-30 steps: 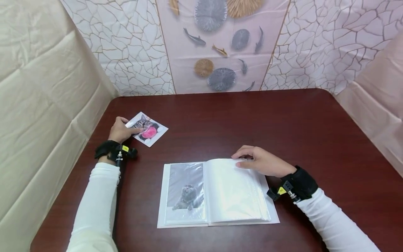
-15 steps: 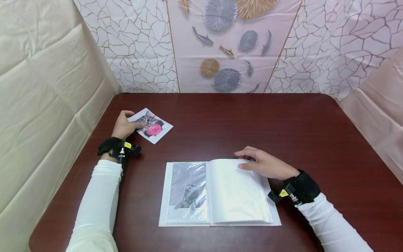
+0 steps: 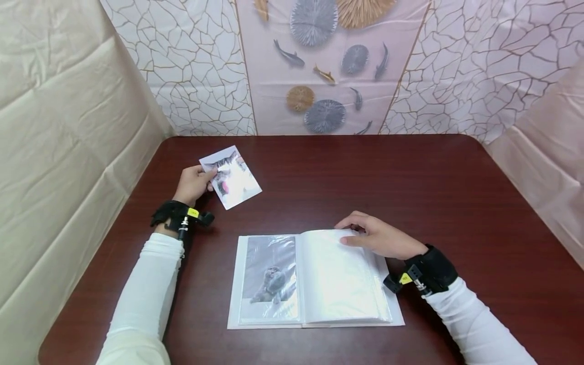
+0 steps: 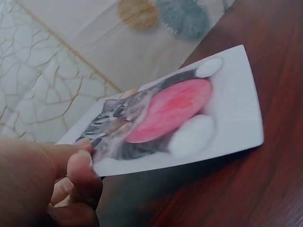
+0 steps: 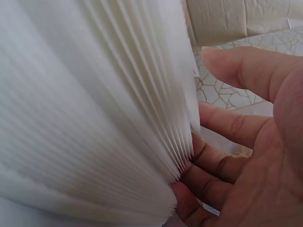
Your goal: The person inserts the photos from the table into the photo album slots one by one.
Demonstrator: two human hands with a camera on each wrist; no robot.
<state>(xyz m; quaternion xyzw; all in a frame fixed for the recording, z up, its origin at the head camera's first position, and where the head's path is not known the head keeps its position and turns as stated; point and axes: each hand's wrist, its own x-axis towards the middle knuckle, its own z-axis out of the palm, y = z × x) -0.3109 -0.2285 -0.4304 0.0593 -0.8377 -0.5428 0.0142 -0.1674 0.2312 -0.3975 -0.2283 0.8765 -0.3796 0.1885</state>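
At the far left of the table, my left hand (image 3: 193, 183) pinches a corner of a photo (image 3: 242, 185) between thumb and fingers. The left wrist view shows the photo (image 4: 170, 111) tilted, picturing a striped cat with a pink round shape. Glare whitens part of it in the head view. A white photo album (image 3: 232, 284) lies spread flat near the front. Its left sleeve holds a grey picture (image 3: 271, 274) of a small cat; the right page (image 3: 337, 279) is blank. My right hand (image 3: 380, 235) rests at that page's top edge, thumb extended, fingers touching the stacked page edges (image 5: 165, 137).
The dark red-brown table (image 3: 319, 172) has rounded far corners. A patterned cloth (image 3: 328, 76) hangs behind it, with a cream cloth (image 3: 59, 152) along the left and a pinkish one (image 3: 543, 142) on the right.
My left hand has moved right and slightly away with the photo, whose face has tilted and now catches glare. The right hand and the album stay about where they were.
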